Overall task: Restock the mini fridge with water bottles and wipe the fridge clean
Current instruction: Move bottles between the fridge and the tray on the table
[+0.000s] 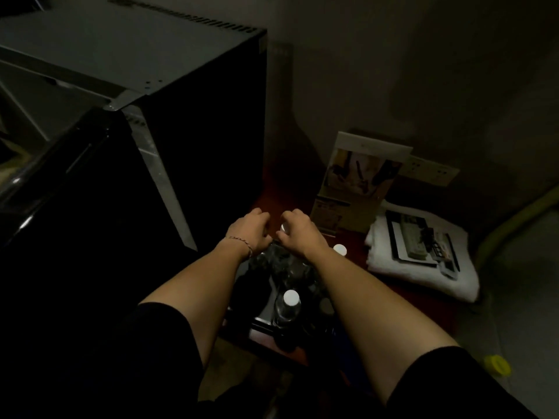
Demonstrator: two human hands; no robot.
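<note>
The black mini fridge [193, 122] stands at the left with its door [60, 189] swung open toward me. Beside it on a reddish table [357, 261] sits a pack of water bottles in crinkled clear plastic wrap [281, 263]. White caps show on one bottle near me [291, 297], one at the right [340, 249] and one between my hands [283, 227]. My left hand [251, 231] and my right hand [299, 234] are close together over the pack, fingers curled and pinching the wrap at its top. The light is very dim.
A folded white towel [423, 279] at the right carries remote controls [417, 240] and leaflets. A standing brochure [360, 176] leans on the wall near a socket strip [429, 170]. A yellow object [497, 365] lies on the floor.
</note>
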